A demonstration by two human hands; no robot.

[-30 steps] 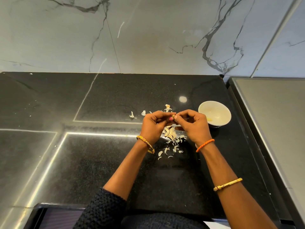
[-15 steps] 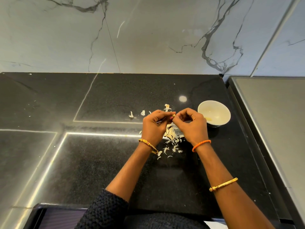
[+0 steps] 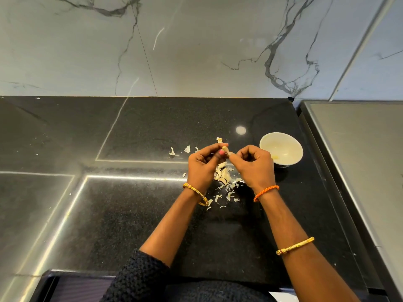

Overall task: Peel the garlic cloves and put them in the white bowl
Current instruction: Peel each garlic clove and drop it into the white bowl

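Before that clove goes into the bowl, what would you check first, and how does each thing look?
1. Garlic clove held: ok, left hand and right hand both pinch it.
2. Clove fully peeled: cannot tell, fingers cover most of it.
3. White bowl upright and open: ok.
4. Path to bowl: ok, it stands just beyond the right hand.
5. Garlic peels clear of bowl: ok, they lie on the black counter beneath the hands.

Left hand [image 3: 201, 166] and right hand [image 3: 254, 165] meet, curled fingers [image 3: 220, 147] pinching together.
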